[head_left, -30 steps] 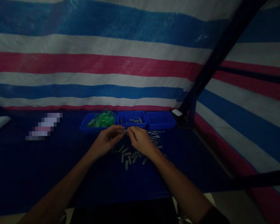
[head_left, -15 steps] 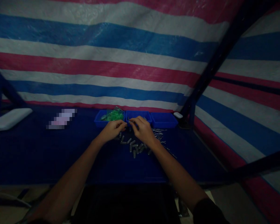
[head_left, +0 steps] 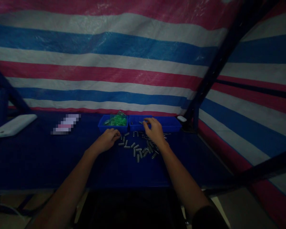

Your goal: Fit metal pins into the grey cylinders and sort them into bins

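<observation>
Separation is new: my right hand is now over the middle bin, my left hand beside metallic cylinders strewn on the worktop. I judge the two-handed step finished; dimness prevents telling whether either hand grasps anything.

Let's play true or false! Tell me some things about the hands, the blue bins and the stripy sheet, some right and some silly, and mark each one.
1. The green stuff is in the leftmost blue bin. True.
2. The right hand is over the green stuff. False: it is over the next blue bin.
3. Grey cylinders lie scattered on the table. True.
4. The sheet behind is plain yellow. False: it has blue, white and pinkish-red stripes.
5. The left hand is near some cylinders. True.
</observation>
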{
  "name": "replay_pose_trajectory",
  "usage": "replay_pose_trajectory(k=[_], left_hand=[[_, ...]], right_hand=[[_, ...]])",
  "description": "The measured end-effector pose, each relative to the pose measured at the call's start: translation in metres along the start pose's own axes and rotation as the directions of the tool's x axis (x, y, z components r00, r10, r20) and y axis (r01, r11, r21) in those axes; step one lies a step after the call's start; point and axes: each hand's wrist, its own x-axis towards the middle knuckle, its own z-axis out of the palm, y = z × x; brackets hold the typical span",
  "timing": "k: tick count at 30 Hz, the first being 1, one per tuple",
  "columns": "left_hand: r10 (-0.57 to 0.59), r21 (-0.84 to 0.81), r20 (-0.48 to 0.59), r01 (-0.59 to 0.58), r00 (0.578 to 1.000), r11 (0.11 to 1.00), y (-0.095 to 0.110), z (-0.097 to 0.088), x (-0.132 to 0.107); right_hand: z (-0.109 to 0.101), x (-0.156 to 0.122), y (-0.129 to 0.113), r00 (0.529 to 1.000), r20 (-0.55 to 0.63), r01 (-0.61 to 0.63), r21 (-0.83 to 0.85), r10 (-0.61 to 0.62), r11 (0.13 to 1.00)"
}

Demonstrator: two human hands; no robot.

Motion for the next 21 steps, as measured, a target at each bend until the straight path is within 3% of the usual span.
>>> replay_pose_trajectory(k=[3, 6, 8, 12, 16, 21], left_hand=[[0.036, -0.235, -0.085, -0.056, 0.996, 0.970, 0.018, -0.004, 0.011], [0.000, -0.490, -0.046, -0.022, 0.999, 0.871, 0.030, -0.009, 0.029], [0.034, -0.576, -0.028, -0.044, 0.999, 0.816, 0.034, -0.009, 0.041], [0.145, -0.609, 0.016, -0.105, 0.989, 0.786, 0.036, -0.002, 0.054], [0.118, -0.596, 0.003, -0.093, 0.993, 0.797, 0.036, 0.007, 0.048], [0.076, -0.619, -0.094, -0.118, 0.993, 0.777, 0.037, 0.009, 0.036]], right_hand=[[0.006, -0.005, -0.018, 0.993, 0.052, 0.103, 0.118, -0.110, 0.988], [0.012, -0.008, -0.029, 0.975, 0.083, 0.187, 0.180, -0.205, 0.966], [0.013, -0.010, -0.030, 0.970, 0.095, 0.200, 0.200, -0.222, 0.959], [0.015, -0.009, -0.023, 0.974, 0.119, 0.167, 0.201, -0.193, 0.965], [0.016, -0.010, -0.018, 0.964, 0.191, 0.147, 0.203, -0.187, 0.968], [0.018, -0.008, -0.020, 0.979, 0.192, 0.024, 0.190, -0.061, 0.981]])
